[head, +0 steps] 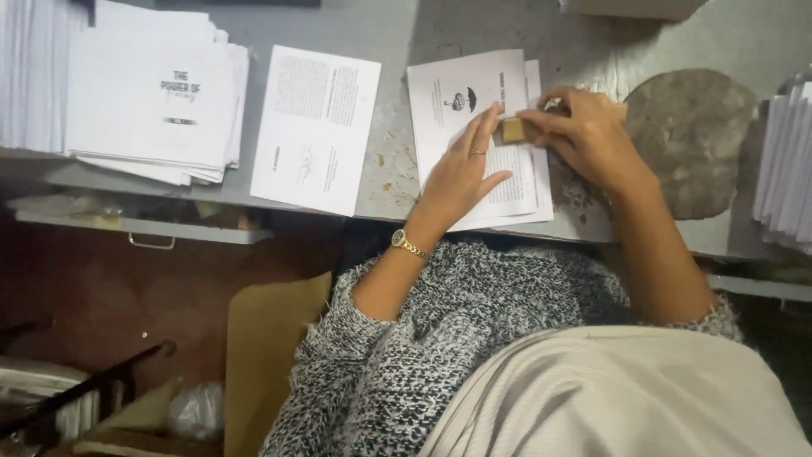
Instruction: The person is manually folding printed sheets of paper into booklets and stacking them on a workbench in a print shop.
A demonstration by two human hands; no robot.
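Observation:
My left hand lies flat with fingers spread on a folded printed sheet, pinning it to the grey table. It wears a ring and a gold wristwatch. My right hand grips a small tan wooden block and presses it against the sheet's folded right edge, just beside my left fingertips. More white sheets lie under the top one.
A single printed sheet lies to the left, and a stack of printed booklets sits further left. A round brown pad lies to the right, with upright white sheets at the right edge. A metal drawer hangs under the table.

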